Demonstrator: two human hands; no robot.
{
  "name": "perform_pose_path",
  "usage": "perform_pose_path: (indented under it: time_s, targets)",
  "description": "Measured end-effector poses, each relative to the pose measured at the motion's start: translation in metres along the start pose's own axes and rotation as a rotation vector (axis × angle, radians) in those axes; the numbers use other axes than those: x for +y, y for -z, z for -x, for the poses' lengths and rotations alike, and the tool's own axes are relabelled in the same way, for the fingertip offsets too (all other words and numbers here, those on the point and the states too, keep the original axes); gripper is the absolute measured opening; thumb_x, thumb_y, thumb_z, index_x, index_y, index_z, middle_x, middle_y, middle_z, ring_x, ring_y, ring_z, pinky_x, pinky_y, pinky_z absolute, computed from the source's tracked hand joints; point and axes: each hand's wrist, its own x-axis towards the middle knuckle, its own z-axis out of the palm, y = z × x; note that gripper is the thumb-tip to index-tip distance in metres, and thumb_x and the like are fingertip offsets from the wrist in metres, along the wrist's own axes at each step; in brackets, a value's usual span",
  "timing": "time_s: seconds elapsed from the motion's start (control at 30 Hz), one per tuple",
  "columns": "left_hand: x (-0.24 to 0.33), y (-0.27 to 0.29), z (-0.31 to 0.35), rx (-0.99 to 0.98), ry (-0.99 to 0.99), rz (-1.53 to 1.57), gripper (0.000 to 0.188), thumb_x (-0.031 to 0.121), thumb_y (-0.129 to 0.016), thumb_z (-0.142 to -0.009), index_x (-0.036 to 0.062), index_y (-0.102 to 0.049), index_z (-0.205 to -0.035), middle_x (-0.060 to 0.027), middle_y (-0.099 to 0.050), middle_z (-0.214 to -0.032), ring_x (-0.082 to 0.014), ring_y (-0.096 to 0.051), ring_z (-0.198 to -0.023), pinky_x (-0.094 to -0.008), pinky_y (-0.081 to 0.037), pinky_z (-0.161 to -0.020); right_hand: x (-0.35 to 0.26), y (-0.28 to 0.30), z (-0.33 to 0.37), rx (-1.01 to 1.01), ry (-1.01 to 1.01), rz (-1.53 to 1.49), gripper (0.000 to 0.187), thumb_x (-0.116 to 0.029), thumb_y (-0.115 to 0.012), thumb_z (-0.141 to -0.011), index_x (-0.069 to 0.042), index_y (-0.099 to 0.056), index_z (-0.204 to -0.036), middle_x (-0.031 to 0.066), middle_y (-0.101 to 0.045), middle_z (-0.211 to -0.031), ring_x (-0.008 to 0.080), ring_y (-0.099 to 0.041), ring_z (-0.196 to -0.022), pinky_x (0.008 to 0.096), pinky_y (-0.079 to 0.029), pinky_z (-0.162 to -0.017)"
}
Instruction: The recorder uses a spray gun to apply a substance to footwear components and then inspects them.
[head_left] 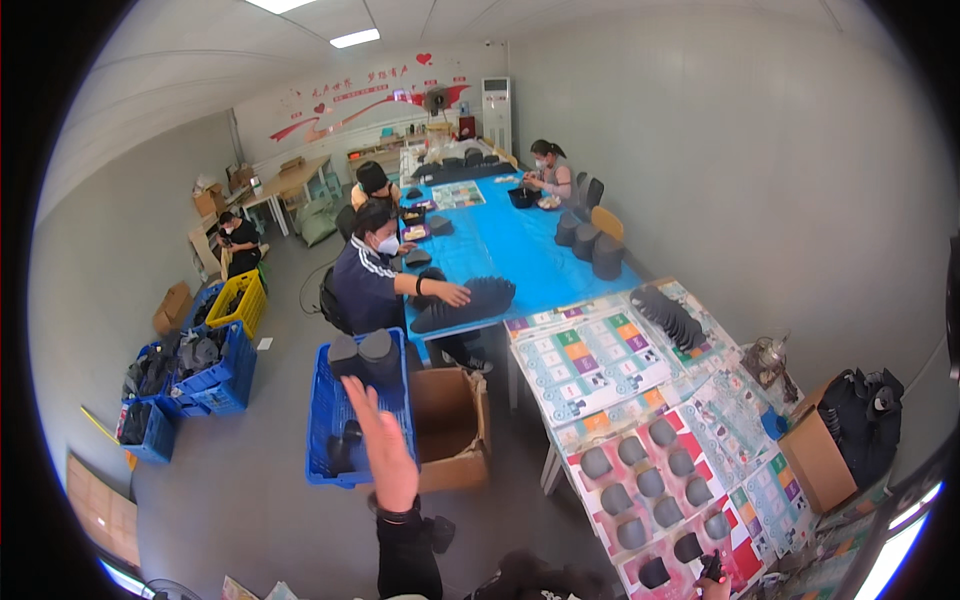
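My left hand (385, 445) is raised with its fingers stretched out, holding nothing. It overlaps the right side of a blue plastic crate (318, 425); whether they touch I cannot tell. Two tall dark grey rounded stacks (378, 352) stand in the crate's far end, with dark pieces lower down. At the bottom right edge, my right hand (715, 588) is partly cut off, closed around a small black object (711, 566) I cannot make out. Beside it, several grey curved pads (651, 483) lie spaced out on a red-and-white board (640, 549).
An open cardboard box (484, 430) adjoins the crate. Printed sheets cover the near table (580, 375). Beyond, co-workers sit along a blue-covered table (480, 235); one person's hand (452, 293) touches a dark row of pads (487, 297). Filled crates (238, 375) stand left.
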Motion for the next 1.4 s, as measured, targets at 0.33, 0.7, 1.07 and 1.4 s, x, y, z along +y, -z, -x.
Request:
perform_pose_path:
  time_s: [0.33,0.7,1.07,1.4]
  targets:
    - [0.187,0.019,-0.049,0.324,-0.634,-0.031,0.116,0.094,-0.026,-0.082,0.0124,-0.016,-0.164,-0.0285,-0.025,-0.163,-0.0425,-0.022,-0.153,-0.0636,-0.006,-0.120,-0.040,0.005,0.039,0.237,0.009,0.031,0.042,-0.002,-0.072,-0.069,0.001,-0.061,-0.109,0.0102,-0.065,-0.088,0.0207,-0.063,-0.077,0.0378,-0.052,-0.068]
    - [0.251,0.035,-0.028,0.380,-0.672,-0.250,0.092,0.077,-0.030,-0.092,0.0195,-0.018,-0.162,-0.0261,-0.026,-0.163,-0.0418,-0.022,-0.153,-0.0666,-0.007,-0.121,-0.003,0.025,0.029,0.036,0.055,0.299,0.055,-0.015,-0.078,-0.080,0.005,-0.057,-0.126,0.0160,-0.067,-0.105,0.0238,-0.061,-0.092,0.0407,-0.051,-0.079]
    - [0.255,0.045,-0.023,0.345,-0.469,-0.593,0.100,0.079,-0.039,-0.092,0.0135,-0.015,-0.163,-0.0287,-0.025,-0.163,-0.0424,-0.024,-0.152,-0.0658,-0.019,-0.120,0.008,0.016,0.008,0.041,0.127,0.014,0.044,0.002,-0.072,-0.068,0.003,-0.060,-0.110,0.0100,-0.066,-0.094,0.0236,-0.064,-0.081,0.0366,-0.053,-0.070]
    - [-0.009,0.008,0.010,-0.690,0.964,1.690,0.082,0.060,-0.037,-0.105,0.0014,-0.021,-0.159,-0.0285,-0.040,-0.155,-0.0373,-0.070,-0.106,-0.0433,-0.062,-0.073,-0.017,0.003,0.039,0.143,0.065,-0.075,0.019,-0.003,-0.061,-0.067,0.000,-0.066,-0.086,0.0061,-0.067,-0.073,0.0231,-0.064,-0.067,0.0322,-0.052,-0.068]
